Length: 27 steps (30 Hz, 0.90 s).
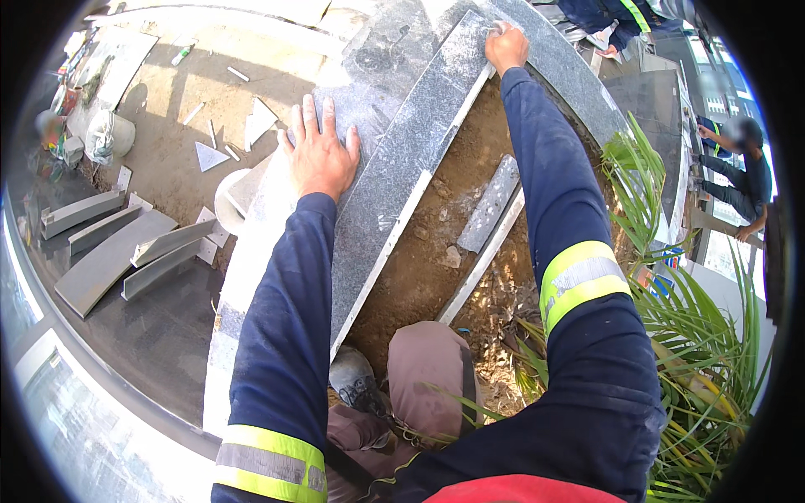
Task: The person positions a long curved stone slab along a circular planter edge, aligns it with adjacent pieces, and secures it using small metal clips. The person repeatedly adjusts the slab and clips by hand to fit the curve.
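My left hand lies with spread fingers on a pale, dust-covered stone slab, beside a long speckled grey stone strip. My right hand has its fingers curled over the far end of that strip, at the top of the view. The strip runs diagonally toward me, with a white chipped edge along its right side, above bare soil. A short speckled offcut and a narrow pale bar lie in that soil. Another grey slab curves along to the right of my right hand.
Several grey stone pieces lie at left near a white bucket and scattered offcuts. Palm fronds crowd the right. A person is at the far right, another in dark clothing at top right. My knee is below.
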Each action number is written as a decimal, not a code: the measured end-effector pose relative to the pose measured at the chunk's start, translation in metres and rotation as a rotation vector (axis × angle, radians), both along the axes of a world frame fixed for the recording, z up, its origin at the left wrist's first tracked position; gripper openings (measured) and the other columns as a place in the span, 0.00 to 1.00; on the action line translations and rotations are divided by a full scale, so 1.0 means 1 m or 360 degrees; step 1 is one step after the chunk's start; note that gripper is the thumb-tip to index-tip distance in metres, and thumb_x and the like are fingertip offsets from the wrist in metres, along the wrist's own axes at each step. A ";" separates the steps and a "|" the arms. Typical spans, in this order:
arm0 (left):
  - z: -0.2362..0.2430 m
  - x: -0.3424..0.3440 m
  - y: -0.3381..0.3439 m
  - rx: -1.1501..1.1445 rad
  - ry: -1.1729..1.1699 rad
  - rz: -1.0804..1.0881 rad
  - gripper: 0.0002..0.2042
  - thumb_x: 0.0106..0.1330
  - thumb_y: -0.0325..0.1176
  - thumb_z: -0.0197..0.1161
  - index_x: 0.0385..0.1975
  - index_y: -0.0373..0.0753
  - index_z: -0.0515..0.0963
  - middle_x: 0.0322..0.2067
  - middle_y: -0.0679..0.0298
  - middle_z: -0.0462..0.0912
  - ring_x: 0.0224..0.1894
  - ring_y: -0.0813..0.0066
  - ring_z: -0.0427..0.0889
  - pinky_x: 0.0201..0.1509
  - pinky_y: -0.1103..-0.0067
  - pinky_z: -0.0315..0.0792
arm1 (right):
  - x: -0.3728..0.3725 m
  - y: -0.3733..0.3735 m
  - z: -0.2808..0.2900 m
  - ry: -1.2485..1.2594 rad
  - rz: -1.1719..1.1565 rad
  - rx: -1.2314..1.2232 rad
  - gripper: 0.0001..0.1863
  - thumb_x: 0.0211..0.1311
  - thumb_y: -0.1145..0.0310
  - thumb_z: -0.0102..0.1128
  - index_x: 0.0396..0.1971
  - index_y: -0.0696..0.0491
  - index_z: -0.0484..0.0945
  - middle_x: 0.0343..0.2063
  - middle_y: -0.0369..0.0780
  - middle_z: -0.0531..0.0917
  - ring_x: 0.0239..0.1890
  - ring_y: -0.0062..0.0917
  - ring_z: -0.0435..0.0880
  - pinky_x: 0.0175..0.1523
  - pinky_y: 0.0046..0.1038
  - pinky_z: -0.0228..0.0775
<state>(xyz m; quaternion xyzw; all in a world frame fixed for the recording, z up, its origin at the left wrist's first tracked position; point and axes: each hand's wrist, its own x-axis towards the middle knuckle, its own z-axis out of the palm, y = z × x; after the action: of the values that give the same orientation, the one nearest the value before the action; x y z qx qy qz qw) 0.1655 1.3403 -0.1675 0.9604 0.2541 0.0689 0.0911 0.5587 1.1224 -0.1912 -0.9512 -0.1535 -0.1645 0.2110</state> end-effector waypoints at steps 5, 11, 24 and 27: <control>0.003 0.018 -0.025 -0.0207 -0.0003 -0.0039 0.33 0.74 0.55 0.49 0.76 0.47 0.61 0.79 0.56 0.51 0.81 0.56 0.47 0.80 0.48 0.42 | 0.030 -0.058 0.015 0.0317 -0.0026 0.0972 0.10 0.62 0.70 0.65 0.37 0.59 0.88 0.32 0.42 0.90 0.36 0.27 0.88 0.43 0.30 0.77; 0.001 0.002 0.001 -0.0053 0.0026 0.0018 0.33 0.74 0.56 0.49 0.76 0.48 0.61 0.79 0.56 0.52 0.81 0.55 0.48 0.80 0.49 0.44 | -0.077 -0.036 0.061 0.0497 -0.0050 0.0990 0.12 0.62 0.76 0.67 0.45 0.63 0.87 0.37 0.41 0.90 0.39 0.19 0.86 0.45 0.22 0.77; -0.001 0.006 -0.009 0.0129 0.0055 0.0011 0.32 0.75 0.55 0.49 0.76 0.49 0.61 0.77 0.58 0.57 0.79 0.56 0.55 0.79 0.50 0.46 | -0.225 -0.071 0.162 0.0057 0.0432 0.0847 0.14 0.63 0.78 0.61 0.48 0.60 0.85 0.37 0.44 0.91 0.39 0.27 0.90 0.48 0.27 0.81; -0.003 0.004 -0.010 0.0158 0.0048 0.0009 0.32 0.76 0.55 0.48 0.76 0.49 0.61 0.78 0.58 0.57 0.79 0.56 0.55 0.79 0.50 0.47 | -0.280 -0.071 0.195 0.0038 0.0378 0.1039 0.12 0.63 0.80 0.62 0.45 0.64 0.84 0.37 0.45 0.90 0.39 0.22 0.89 0.48 0.24 0.80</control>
<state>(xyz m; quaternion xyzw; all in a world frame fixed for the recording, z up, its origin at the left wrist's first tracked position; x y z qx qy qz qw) 0.1696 1.3299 -0.1701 0.9639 0.2545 0.0672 0.0393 0.2791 1.0514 0.0037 -0.8110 -0.2000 -0.1680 0.5235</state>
